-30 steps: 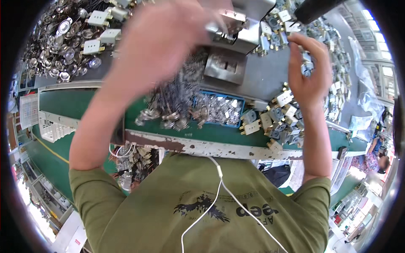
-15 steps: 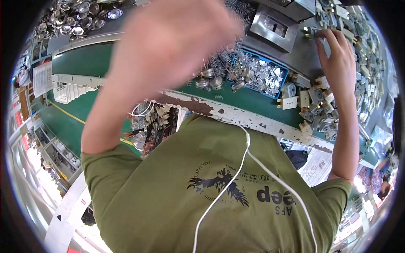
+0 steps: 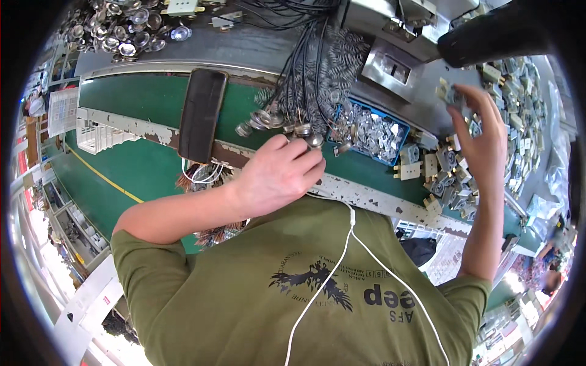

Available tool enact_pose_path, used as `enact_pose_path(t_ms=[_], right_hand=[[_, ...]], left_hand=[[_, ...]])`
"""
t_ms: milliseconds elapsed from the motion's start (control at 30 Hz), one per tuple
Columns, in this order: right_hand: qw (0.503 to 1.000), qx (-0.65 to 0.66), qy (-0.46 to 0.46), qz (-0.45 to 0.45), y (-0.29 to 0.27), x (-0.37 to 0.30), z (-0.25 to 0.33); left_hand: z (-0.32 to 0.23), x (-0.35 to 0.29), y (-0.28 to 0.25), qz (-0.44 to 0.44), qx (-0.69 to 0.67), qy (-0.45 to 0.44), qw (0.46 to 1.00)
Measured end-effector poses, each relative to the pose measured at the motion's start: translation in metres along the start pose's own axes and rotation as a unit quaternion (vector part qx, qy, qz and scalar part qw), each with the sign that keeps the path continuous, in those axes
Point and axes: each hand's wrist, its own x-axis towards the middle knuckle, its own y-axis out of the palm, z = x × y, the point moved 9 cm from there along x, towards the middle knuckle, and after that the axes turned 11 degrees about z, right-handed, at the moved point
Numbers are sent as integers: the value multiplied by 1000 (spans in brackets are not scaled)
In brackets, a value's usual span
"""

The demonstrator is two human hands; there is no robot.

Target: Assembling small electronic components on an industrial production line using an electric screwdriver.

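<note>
My left hand (image 3: 282,174) is bent over the bench's front edge, fingers curled beside a cluster of round metal cups (image 3: 300,129) joined to thin black leads. Its fingertips are partly hidden, so what they grip cannot be made out. Out to the right, my right hand (image 3: 483,131) pinches a small grey-and-cream part (image 3: 450,93) between thumb and forefinger. That part is held just right of a steel fixture (image 3: 390,68). Similar grey parts with cream blocks and brass pins (image 3: 455,160) lie heaped close to the right wrist.
A blue tray (image 3: 400,146) of small metal pieces sits between my hands. Loose springs (image 3: 342,58) pile up behind it. A phone (image 3: 203,113) lies across the front ledge at left; more metal cups (image 3: 125,30) are heaped far left. A black cylindrical tool (image 3: 494,38) juts in at upper right.
My left hand has come down from a blurred, raised position to the metal cups, uncovering the phone and black leads. My right hand, still pinching the part, has drawn slightly nearer to me.
</note>
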Motion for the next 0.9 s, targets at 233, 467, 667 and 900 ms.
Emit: enact_pose_path(t_ms=[233,467,667,900], right_hand=[[992,34,-111,-43,16,-5,64],[985,-23,-154,-70,31,49,64],[985,-33,-162,-59,29,43,66],[985,-65,-149,-62,26,42,66]], left_hand=[[-8,7,-27,-43,-55,63,996],[53,28,-86,-132,-164,18,977],[96,34,-96,-195,-197,-30,960],[117,35,-89,-180,-211,-76,958]])
